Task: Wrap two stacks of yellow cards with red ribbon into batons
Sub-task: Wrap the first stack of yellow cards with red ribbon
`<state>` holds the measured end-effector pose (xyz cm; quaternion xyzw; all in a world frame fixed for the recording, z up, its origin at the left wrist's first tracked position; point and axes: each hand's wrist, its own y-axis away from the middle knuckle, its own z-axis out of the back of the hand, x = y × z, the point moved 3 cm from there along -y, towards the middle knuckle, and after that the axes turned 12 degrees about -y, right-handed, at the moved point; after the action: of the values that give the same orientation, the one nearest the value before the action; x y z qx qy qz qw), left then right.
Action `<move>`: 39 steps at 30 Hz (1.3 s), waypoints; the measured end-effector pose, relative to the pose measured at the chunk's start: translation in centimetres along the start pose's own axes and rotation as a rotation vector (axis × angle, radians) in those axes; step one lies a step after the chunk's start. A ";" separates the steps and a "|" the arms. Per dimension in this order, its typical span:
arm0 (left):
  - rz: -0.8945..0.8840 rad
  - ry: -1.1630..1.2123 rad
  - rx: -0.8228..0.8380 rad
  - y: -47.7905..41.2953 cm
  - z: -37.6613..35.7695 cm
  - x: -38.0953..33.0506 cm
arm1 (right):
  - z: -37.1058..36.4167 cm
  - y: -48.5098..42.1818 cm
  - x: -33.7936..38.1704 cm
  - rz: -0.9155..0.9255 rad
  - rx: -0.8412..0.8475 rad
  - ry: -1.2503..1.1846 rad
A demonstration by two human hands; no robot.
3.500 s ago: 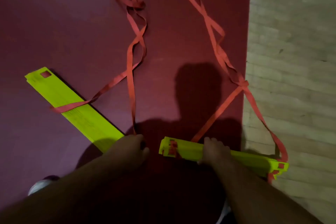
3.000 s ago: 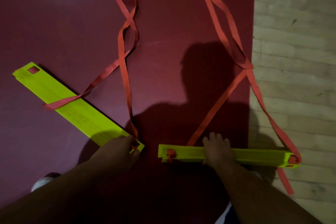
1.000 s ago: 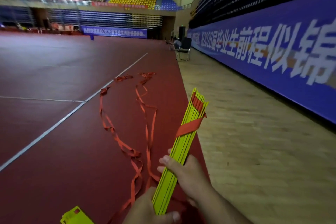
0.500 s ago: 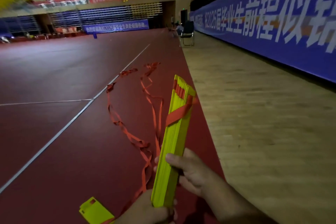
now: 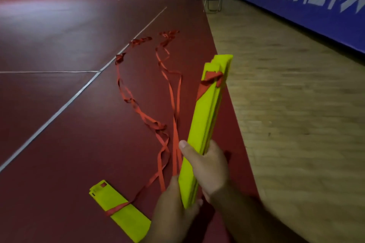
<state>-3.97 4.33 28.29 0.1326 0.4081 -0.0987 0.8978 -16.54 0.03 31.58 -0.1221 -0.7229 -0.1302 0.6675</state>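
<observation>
We hold one stack of yellow cards (image 5: 205,124) near upright at frame centre, left hand (image 5: 173,209) clamped on its bottom end, right hand (image 5: 207,171) wrapped round it just above, with the loose red ribbon (image 5: 174,134) trailing on the floor (image 5: 59,144) to its left, toward the second stack (image 5: 118,209).

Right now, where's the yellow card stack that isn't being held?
Head view, lower left: the loose card stack, crossed by red ribbon, lies flat on the red floor just left of the left hand gripping the other stack.

Yellow cards (image 5: 205,116), red ribbon (image 5: 171,104), maroon floor (image 5: 59,45) with white lines, blue banner (image 5: 316,6)
</observation>
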 end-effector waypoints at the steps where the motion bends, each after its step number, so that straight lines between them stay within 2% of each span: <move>1: 0.000 0.021 0.023 -0.5 0.3 0.6 | -0.1 -0.5 0.2 -0.021 0.067 0.003; 3: -0.095 0.094 0.166 -1.2 0.5 1.1 | -0.4 -1.4 0.6 -0.073 0.241 -0.075; 6: -0.231 0.215 0.404 -2.5 1.2 1.3 | -0.9 -2.2 1.1 -0.203 0.414 -0.407; 8: -0.260 0.290 0.482 -3.3 1.2 1.9 | -1.4 -3.1 0.6 -0.209 0.369 -0.373; 11: -0.188 0.329 0.545 -3.8 0.9 3.4 | -1.5 -4.5 -0.9 -0.166 0.207 -0.257; 13: -0.146 0.302 0.596 -4.2 1.4 5.1 | -1.2 -5.3 -1.7 -0.132 0.170 -0.183; 15: -0.077 0.216 0.567 -5.0 2.3 7.5 | -0.7 -6.0 -2.7 -0.110 0.197 -0.107; 19: 0.041 0.182 0.267 -6.6 4.6 11.1 | 0.3 -6.0 -3.8 -0.132 0.220 -0.003; 21: 0.046 0.185 0.305 -6.6 4.5 11.3 | 0.4 -6.1 -4.2 -0.166 0.197 0.016; 24: -0.043 0.075 0.535 -5.5 2.3 10.8 | 0.6 -6.3 -4.2 -0.218 0.154 -0.145; 26: -0.066 0.011 0.592 -4.7 0.2 10.0 | 0.7 -6.8 -3.5 -0.228 0.145 -0.261; 30: -0.065 -0.026 0.584 -3.4 -2.5 9.1 | 1.0 -7.0 -2.4 -0.240 0.185 -0.457; 35: -0.001 0.247 0.515 -2.4 -3.7 7.7 | 1.7 -7.5 -1.6 -0.283 0.188 -0.609; 39: -0.030 0.287 0.404 -2.6 -2.8 6.2 | 1.6 -7.1 -2.2 -0.348 0.177 -0.638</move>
<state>-2.70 2.38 21.40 0.3161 0.5053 -0.1717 0.7844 -20.38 -6.03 29.11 0.0261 -0.9130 -0.1341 0.3845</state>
